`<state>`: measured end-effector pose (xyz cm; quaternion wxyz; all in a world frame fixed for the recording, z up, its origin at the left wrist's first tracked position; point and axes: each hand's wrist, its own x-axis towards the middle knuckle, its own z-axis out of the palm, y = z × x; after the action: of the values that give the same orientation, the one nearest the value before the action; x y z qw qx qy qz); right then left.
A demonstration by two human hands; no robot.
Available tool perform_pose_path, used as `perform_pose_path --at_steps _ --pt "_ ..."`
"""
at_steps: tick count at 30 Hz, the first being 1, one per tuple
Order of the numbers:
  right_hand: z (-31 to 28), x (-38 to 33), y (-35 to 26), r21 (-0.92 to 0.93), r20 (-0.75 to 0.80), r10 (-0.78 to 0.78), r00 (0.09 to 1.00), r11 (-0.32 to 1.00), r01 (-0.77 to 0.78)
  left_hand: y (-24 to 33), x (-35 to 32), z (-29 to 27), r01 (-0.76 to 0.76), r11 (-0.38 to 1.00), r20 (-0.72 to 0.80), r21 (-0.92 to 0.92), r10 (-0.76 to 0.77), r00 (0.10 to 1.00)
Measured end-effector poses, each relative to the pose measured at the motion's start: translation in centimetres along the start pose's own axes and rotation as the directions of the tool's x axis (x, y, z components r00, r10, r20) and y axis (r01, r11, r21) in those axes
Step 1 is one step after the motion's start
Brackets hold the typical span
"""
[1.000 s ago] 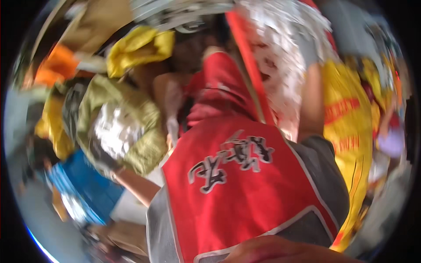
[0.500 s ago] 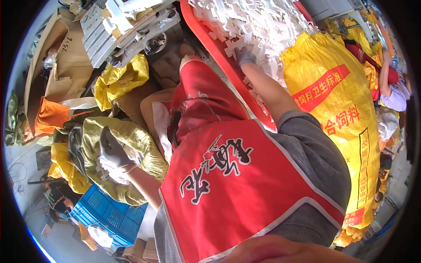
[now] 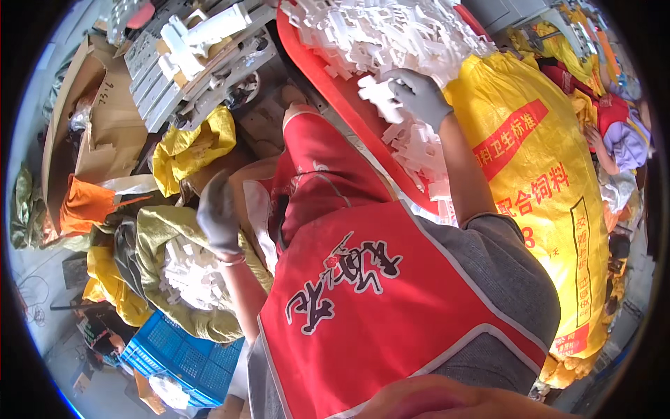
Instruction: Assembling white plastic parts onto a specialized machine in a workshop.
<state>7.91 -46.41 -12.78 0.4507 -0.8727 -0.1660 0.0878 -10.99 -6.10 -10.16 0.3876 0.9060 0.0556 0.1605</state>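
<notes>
My right hand [image 3: 423,99], in a grey glove, is closed on a few white plastic parts [image 3: 380,96] above the near side of a long red tub [image 3: 335,87]. More white plastic parts [image 3: 412,35] lie heaped in that tub. My left hand [image 3: 222,216], also gloved in grey, is raised beside an olive woven sack [image 3: 157,227]. Its fingers point upward, loosely apart and a little blurred, with nothing visible in them. Inside the sack's open mouth sits a pile of similar white parts [image 3: 195,276].
A full yellow woven sack [image 3: 558,146] leans along the tub's right side. A grey slatted stand [image 3: 157,87] with white pieces stands at upper left, near a cardboard box [image 3: 105,119]. A blue plastic crate [image 3: 185,356] sits at lower left. Another person [image 3: 618,136] is at far right.
My right hand has come up out of the heap toward me, now with white parts in it. My left hand has lifted away from the olive sack's mouth, to the right.
</notes>
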Motion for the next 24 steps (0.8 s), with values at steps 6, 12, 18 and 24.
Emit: perform_pose_path --at_steps 6,12,18,24 --pt "1.0 -0.8 -7.6 0.434 0.503 -0.3 0.811 0.899 0.064 7.5 3.7 8.5 0.091 0.861 0.431 -0.5 0.157 0.889" --pt "6.1 -3.3 -6.1 0.326 -0.302 -0.014 0.953 0.938 0.117 8.4 4.9 10.5 0.312 0.67 0.308 -0.674 -0.129 0.943" --pt "8.0 -5.4 -7.0 -0.276 -0.094 -0.425 0.9 0.88 0.387 8.7 4.3 11.7 0.428 0.457 0.438 -0.779 -0.09 0.894" --pt "8.0 -5.2 -5.8 -0.281 -0.096 -0.483 0.87 0.852 0.442 8.9 3.8 11.8 0.38 0.468 0.42 -0.798 -0.021 0.907"
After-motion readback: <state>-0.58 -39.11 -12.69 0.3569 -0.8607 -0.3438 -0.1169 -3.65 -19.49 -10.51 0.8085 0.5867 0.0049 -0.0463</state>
